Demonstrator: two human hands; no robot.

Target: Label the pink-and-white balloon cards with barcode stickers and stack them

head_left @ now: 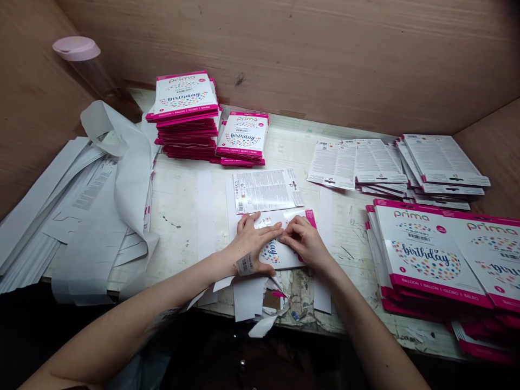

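Note:
A white and pink birthday balloon packet (270,254) lies on the table in front of me, turned sideways and partly covered by both hands. My left hand (255,242) rests on it with fingers spread, pressing it flat. Thumb and fingers of my right hand (303,238) are pinched together at the packet's surface, near my left fingertips; what they hold, if anything, is hidden. A small barcode label (245,264) sticks to the back of my left hand near the wrist. Just beyond, another packet (266,190) lies with its printed back up.
Stacked packets (187,130) and a lower pile (244,138) stand at the back. Back-up packets (442,160) and face-up ones (422,254) fill the right. Paper strips (130,184) and a pink-lidded bottle (77,49) are left. Torn paper (263,326) hangs at the front edge.

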